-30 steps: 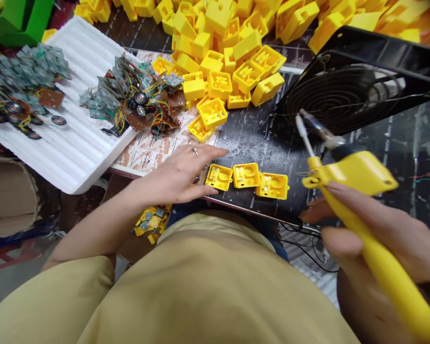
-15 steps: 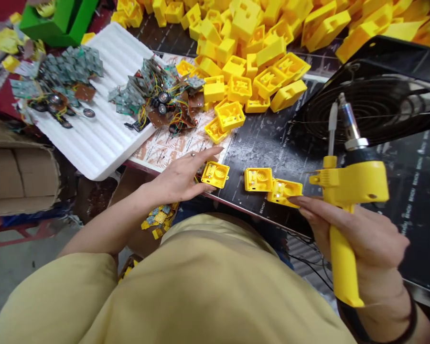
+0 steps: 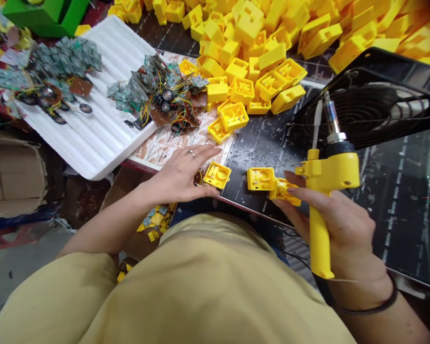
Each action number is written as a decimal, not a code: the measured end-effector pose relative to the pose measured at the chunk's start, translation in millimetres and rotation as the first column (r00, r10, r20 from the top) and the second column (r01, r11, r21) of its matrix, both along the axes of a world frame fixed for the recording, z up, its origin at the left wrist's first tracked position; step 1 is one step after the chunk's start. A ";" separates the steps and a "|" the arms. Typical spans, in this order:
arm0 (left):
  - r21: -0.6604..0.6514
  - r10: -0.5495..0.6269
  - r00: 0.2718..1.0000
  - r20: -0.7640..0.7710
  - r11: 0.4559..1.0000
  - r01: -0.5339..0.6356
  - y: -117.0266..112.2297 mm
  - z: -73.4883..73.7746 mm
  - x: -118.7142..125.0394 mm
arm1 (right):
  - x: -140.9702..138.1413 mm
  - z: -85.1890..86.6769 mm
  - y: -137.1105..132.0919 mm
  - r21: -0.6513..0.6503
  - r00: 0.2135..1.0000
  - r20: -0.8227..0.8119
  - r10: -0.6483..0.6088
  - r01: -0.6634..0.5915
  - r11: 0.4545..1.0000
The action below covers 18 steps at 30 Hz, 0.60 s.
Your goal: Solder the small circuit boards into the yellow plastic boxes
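Note:
My right hand (image 3: 344,234) is wrapped round a yellow soldering gun (image 3: 318,224), its metal tip pointing away from me. The thumb and fingers of that hand also reach round a small yellow plastic case (image 3: 284,190), partly covering it. A second yellow case (image 3: 261,178) touches it on the left. My left hand (image 3: 181,174) rests at the table edge with fingers spread, thumb and forefinger on either side of another open yellow case (image 3: 218,175). Beside the palm a small dark round part with wires (image 3: 198,177) shows, mostly hidden by the hand.
A white foam tray (image 3: 111,48) carries circuit boards with wires and small speakers (image 3: 165,98). Many yellow cases (image 3: 243,57) are heaped at the back. A black fan (image 3: 365,105) lies at the right. Cardboard boxes (image 3: 14,177) stand at the left below the table.
My right hand has moved left with the soldering gun, and its fingers now reach round the right-hand yellow case, which looks tilted. The left hand stays nearly in place.

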State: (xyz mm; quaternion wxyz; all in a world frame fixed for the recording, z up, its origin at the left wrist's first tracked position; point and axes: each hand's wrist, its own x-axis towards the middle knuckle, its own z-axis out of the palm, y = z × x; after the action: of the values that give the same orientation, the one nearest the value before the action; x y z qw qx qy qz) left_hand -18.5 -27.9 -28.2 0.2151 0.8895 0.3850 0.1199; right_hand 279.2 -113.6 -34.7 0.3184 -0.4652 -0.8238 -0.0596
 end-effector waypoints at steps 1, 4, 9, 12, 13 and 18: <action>-0.003 0.067 0.998 0.001 0.998 -0.067 0.8 4.1 0.7 | -4.0 -0.8 1.9 -0.018 1.000 -0.026 0.006 -0.007 1.000; -0.004 0.200 0.978 -0.057 0.980 -0.201 3.2 13.6 6.3 | -25.5 -4.6 12.4 -0.037 0.991 -0.123 0.059 -0.064 0.997; -0.016 0.240 0.955 -0.172 0.969 -0.247 5.4 15.6 18.6 | -71.6 -15.9 36.6 -0.026 0.983 -0.103 0.150 -0.153 0.988; -0.040 0.246 0.960 -0.134 0.967 -0.253 4.9 12.1 20.2 | -84.2 -20.6 44.5 -0.050 0.982 -0.075 0.171 -0.175 0.983; -0.048 0.242 0.963 -0.116 0.968 -0.248 4.6 10.6 19.8 | -85.1 -21.1 45.4 -0.057 0.983 -0.071 0.171 -0.175 0.983; -0.084 0.230 0.973 -0.018 0.969 -0.230 3.3 1.7 16.2 | -79.8 -18.7 43.4 -0.079 0.986 -0.067 0.155 -0.160 0.984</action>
State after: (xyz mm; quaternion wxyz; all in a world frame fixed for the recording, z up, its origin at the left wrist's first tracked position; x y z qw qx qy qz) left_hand -2.2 -24.6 -26.4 0.2363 0.8293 0.4911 0.1238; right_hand 199.3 -70.2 -53.4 0.3273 -0.4133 -0.8496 0.0147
